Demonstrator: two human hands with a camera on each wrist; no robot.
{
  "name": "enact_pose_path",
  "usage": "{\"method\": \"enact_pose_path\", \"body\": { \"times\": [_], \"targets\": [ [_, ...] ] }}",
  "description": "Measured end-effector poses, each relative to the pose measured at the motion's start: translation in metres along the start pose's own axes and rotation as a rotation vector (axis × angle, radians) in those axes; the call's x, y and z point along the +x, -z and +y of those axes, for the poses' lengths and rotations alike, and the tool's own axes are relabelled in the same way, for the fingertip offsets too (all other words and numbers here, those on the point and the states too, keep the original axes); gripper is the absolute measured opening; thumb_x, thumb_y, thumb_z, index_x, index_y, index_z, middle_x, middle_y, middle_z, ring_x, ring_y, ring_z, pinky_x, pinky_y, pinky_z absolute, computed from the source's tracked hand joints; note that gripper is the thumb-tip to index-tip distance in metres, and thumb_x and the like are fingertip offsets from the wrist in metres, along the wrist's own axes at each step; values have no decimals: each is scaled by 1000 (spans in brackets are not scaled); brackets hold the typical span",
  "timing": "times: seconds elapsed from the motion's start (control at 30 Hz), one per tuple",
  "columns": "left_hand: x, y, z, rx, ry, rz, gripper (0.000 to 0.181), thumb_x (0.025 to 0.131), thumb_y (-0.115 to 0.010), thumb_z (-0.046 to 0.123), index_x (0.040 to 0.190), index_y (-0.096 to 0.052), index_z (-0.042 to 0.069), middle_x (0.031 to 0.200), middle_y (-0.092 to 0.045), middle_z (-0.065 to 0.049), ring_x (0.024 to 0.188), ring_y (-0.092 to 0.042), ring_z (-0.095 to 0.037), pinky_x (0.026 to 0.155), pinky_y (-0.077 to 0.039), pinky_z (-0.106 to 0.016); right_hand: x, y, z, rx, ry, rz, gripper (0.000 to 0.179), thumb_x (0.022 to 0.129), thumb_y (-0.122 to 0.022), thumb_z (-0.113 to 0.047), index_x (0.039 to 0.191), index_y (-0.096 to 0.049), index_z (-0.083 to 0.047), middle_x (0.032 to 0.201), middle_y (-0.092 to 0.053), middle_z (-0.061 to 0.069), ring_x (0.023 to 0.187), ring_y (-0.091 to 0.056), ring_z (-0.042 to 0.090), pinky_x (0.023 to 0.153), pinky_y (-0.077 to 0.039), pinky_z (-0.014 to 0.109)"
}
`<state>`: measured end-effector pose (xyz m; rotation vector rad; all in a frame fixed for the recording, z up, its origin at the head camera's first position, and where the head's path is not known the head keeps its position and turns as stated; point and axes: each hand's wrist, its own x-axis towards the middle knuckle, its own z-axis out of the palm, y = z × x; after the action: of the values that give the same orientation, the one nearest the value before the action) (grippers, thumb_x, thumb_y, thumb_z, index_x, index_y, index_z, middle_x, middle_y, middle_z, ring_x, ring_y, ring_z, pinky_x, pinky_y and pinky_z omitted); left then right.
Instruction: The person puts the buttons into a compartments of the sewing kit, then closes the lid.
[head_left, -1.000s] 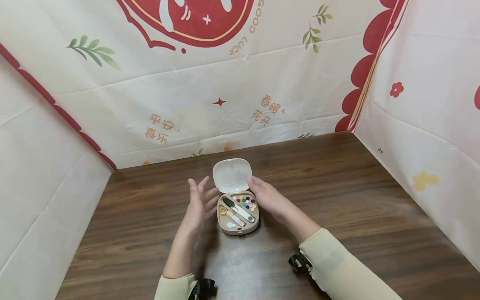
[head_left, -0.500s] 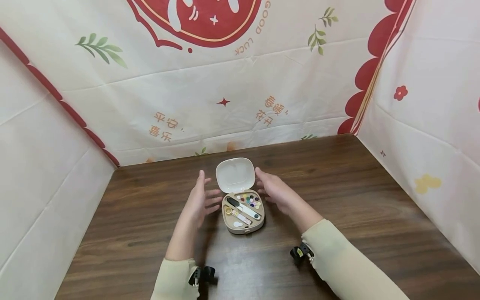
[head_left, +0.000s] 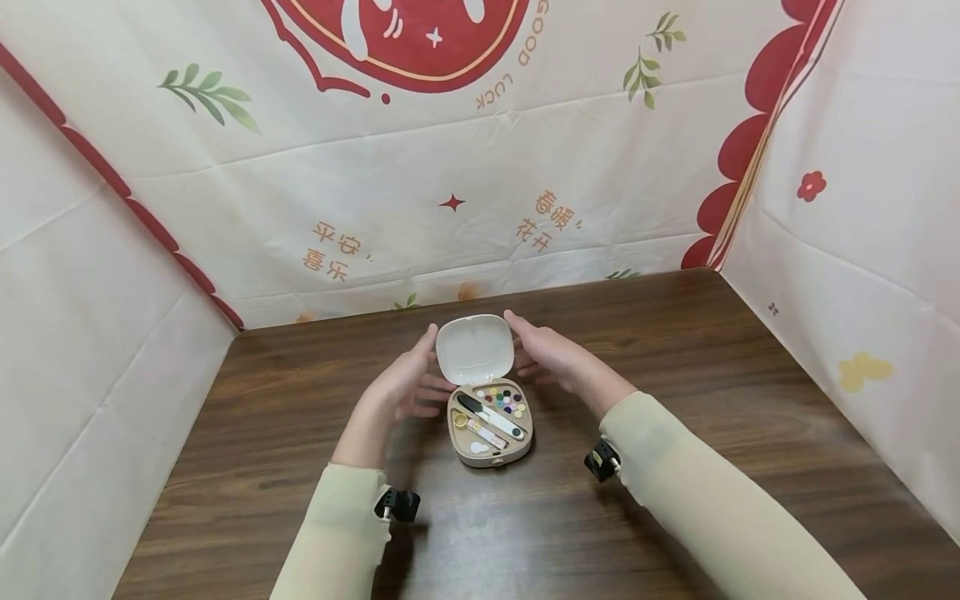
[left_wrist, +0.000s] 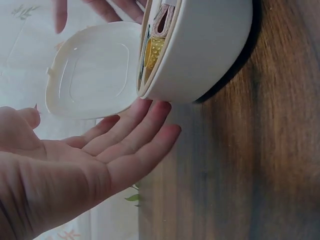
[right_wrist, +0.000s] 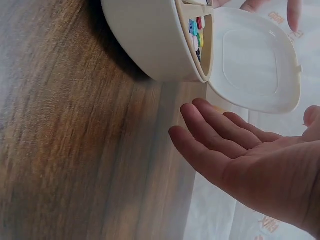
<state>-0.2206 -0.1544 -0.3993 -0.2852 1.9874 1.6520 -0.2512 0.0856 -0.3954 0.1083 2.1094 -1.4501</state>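
Note:
A beige sewing kit box (head_left: 461, 457) sits on the table with its white lid (head_left: 475, 350) raised at the back. Inside lie colourful buttons (head_left: 510, 402), a black-and-white tool (head_left: 491, 416) resembling thread snips, a gold thimble (left_wrist: 156, 50), a folded tape measure (head_left: 486, 434) and a small white piece (head_left: 478, 447). My left hand (head_left: 401, 387) is at the left of box and lid, fingers extended, fingertips by the box's back corner. On the other side, my right hand (head_left: 558, 358) has its thumb beside the lid's edge and its fingers straight. Whether either hand touches the lid cannot be told.
The dark wooden table (head_left: 300, 433) extends around the box. Printed white cloth (head_left: 420, 167) hangs behind it and along both sides. A black wrist camera (head_left: 397, 505) is strapped at my left cuff, another camera (head_left: 602, 460) at my right.
My left hand has turned and moved up beside the lid. My right hand has lifted from the lid's lower corner towards its upper edge. The head view has shifted slightly.

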Motion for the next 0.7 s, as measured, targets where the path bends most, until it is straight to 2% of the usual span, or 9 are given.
{"method": "enact_pose_path", "body": {
  "times": [0.07, 0.17, 0.33, 0.57, 0.7],
  "targets": [
    [0, -1, 3, 38, 7, 17, 96, 87, -25, 84, 147, -39, 10, 116, -66, -25, 110, -66, -35, 99, -45, -62, 1, -1, -2, -19, 4, 9, 87, 93, -26, -76, 136, -51, -5, 123, -61, 16, 113, -61, 33, 104, -42, 53],
    [1, -2, 8, 54, 51, 28, 98, 86, -23, 85, 146, -40, 10, 114, -68, -23, 108, -66, -35, 99, -45, -62, 2, -3, -5, -37, -4, 19, 83, 93, -26, -75, 125, -58, -6, 111, -66, 16, 102, -64, 33, 101, -44, 53],
    [6, 1, 16, 71, 122, -14, 103, 82, -22, 89, 143, -40, 9, 114, -69, -24, 111, -65, -35, 100, -43, -64, 6, -1, -10, -65, -14, 20, 85, 92, -23, -78, 112, -63, -5, 96, -71, 17, 89, -69, 32, 98, -46, 52],
    [12, 7, 23, 124, 166, -77, 102, 78, -27, 92, 138, -44, 12, 113, -69, -24, 109, -66, -35, 96, -44, -66, 10, 1, -19, -65, -70, -33, 82, 89, -30, -79, 112, -62, -8, 84, -68, 13, 73, -69, 24, 93, -51, 47],
    [12, 8, 24, 129, 161, -89, 97, 80, -29, 90, 138, -44, 14, 112, -69, -25, 108, -67, -34, 95, -44, -67, 11, 3, -19, -63, -90, -77, 81, 88, -31, -79, 114, -62, -9, 86, -70, 16, 73, -71, 25, 96, -48, 52]
  ]
}}
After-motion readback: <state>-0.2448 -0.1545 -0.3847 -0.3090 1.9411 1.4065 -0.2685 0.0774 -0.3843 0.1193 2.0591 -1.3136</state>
